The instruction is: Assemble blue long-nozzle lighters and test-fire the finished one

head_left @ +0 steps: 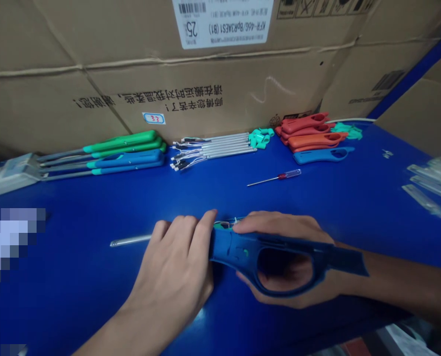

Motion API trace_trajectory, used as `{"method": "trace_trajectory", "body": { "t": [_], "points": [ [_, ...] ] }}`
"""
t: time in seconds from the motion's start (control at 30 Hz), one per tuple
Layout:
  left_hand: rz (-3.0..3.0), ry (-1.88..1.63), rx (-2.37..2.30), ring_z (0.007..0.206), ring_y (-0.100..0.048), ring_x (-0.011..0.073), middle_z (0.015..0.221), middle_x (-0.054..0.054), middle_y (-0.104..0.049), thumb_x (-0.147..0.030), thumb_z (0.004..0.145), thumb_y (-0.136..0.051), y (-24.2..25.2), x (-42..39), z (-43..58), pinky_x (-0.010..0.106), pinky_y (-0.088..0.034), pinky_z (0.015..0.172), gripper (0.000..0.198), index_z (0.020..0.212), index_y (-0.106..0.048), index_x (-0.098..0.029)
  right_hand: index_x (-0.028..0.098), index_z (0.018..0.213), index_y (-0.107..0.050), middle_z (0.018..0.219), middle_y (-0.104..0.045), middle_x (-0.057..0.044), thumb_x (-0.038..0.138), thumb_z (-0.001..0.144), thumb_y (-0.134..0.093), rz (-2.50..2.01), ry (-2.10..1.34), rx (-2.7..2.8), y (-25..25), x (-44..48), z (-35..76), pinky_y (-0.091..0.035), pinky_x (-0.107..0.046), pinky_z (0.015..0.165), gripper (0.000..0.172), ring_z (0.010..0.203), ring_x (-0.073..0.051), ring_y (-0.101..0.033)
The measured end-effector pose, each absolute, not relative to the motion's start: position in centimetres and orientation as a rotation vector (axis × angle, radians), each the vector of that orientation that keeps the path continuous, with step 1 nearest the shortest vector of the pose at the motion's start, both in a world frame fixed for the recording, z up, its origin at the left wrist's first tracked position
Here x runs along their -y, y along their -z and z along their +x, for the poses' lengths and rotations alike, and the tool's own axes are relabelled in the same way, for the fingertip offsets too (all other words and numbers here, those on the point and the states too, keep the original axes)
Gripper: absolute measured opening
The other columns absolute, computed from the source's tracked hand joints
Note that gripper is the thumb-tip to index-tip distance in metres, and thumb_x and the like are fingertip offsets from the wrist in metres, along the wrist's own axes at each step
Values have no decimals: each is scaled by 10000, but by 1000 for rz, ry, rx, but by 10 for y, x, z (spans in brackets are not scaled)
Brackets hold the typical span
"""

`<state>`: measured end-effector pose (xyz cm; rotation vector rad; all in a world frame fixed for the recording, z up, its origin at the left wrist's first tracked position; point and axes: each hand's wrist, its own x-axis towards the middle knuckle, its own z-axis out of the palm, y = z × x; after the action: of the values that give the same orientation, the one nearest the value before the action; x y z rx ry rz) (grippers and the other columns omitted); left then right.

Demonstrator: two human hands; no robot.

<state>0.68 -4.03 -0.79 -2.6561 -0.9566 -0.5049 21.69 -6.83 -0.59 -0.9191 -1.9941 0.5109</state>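
A blue handle shell (230, 247) with a large oval opening, shaped like that of a long-reach lighter, is held level between both hands above the table. My left hand (178, 254) wraps round its front end, where a metal tube (131, 241) sticks out to the left. Behind the shell, my right hand (285, 225) grips it, the thumb pressing near thin wires and small parts (236, 222) at the upper edge. Its other fingers show partly through and below the opening. What lies under my left palm is hidden.
Green and blue long-reach lighters (126, 143) lie at back left, their tubes on a pale holder (16, 170). Wired metal tubes (228, 147), a screwdriver (280, 176) and red, orange and blue handle shells (313, 141) lie farther back. A cardboard wall (131, 29) bounds the blue table (94, 207).
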Motion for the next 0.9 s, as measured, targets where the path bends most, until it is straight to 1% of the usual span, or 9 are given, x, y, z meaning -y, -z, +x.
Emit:
{"method": "trace_trajectory", "body": {
  "t": [0.07,0.13,0.27,0.33,0.4,0.5,0.57,0.7,0.9],
  "points": [
    [-2718,530,932,686,-540,246,812,117,-614,-36,766,-412,11,43,6,362,-392,618,550,1312,-416,31,218,1192,-557,1041,-730,-34,245,724,-771,-843,-579,1976,9,67,216,-576,-281,874,516,961,-174,-702],
    [-2801,593,874,720,-544,238,854,122,-636,-51,823,-413,13,46,7,373,-409,673,568,1378,-341,50,198,1196,-552,1048,-721,-54,218,724,-782,-782,-622,1949,9,66,214,-570,-296,891,525,977,-177,-696],
    [-2867,699,807,832,-563,236,960,143,-658,-123,928,-433,14,51,10,389,-427,801,546,1424,-289,57,208,1067,-597,1063,-720,-61,188,738,-761,-929,-531,1863,0,67,213,-588,-266,846,368,911,-171,-718],
    [-2865,652,809,882,-559,260,1028,166,-649,-211,942,-480,13,50,10,412,-433,809,597,1438,-278,54,228,1067,-602,1084,-722,-48,178,757,-738,-1005,-545,1803,-4,65,215,-597,-269,831,342,892,-172,-724],
    [-2862,580,827,929,-554,297,1097,185,-628,-293,926,-536,11,46,8,437,-441,785,653,1446,-293,20,233,1206,-557,1073,-724,-47,138,780,-699,-1034,-689,1713,-5,59,218,-602,-277,816,459,893,-170,-724],
    [-2867,547,866,989,-552,328,1170,190,-602,-352,901,-577,10,37,3,454,-449,775,634,1418,-372,-48,222,1387,-428,1059,-716,-55,124,824,-638,-1044,-914,1527,-3,46,225,-594,-280,822,608,956,-166,-708],
    [-2864,546,895,998,-554,329,1161,186,-603,-369,896,-579,10,32,0,460,-451,779,595,1384,-420,-69,221,1429,-394,1003,-710,-43,172,891,-562,-1028,-992,1473,-2,39,230,-594,-281,792,565,920,-156,-702],
    [-2873,566,936,973,-564,303,1120,163,-615,-356,891,-591,10,28,-3,443,-447,773,522,1324,-475,-89,221,1458,-395,858,-668,-9,243,983,-434,-1096,-1045,1535,-4,36,235,-585,-260,693,476,718,-122,-651],
    [-2896,627,930,958,-575,279,1103,142,-633,-330,892,-598,10,25,-2,418,-437,765,454,1278,-504,-111,166,1392,-463,964,-673,-57,272,1001,-402,-1113,-1262,1547,-7,38,234,-560,-250,602,409,683,-114,-621]
  ]
}}
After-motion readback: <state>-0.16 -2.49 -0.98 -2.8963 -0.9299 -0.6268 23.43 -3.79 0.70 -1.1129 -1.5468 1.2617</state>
